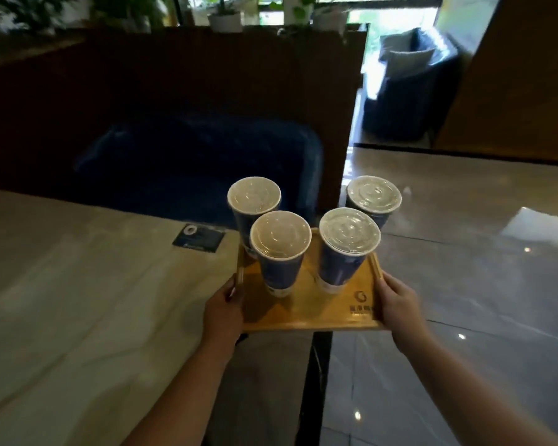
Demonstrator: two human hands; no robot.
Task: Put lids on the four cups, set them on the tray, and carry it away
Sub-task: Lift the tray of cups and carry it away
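Observation:
Several blue paper cups stand upright on a wooden tray (306, 313), each capped with a clear plastic lid: far left cup (254, 196), near left cup (280, 235), near right cup (349, 231), far right cup (373, 194). My left hand (223, 309) grips the tray's left edge, thumb over the rim. My right hand (397, 300) grips the right edge. The tray hangs in the air beyond the right end of the table, over the floor.
A pale marble-look table (78, 300) fills the left, with a dark card (198, 237) near its far edge. A blue sofa (200, 162) sits behind it against a dark wooden partition (207, 75). Glossy tiled floor (464, 252) spreads right; a blue armchair (406, 85) stands farther back.

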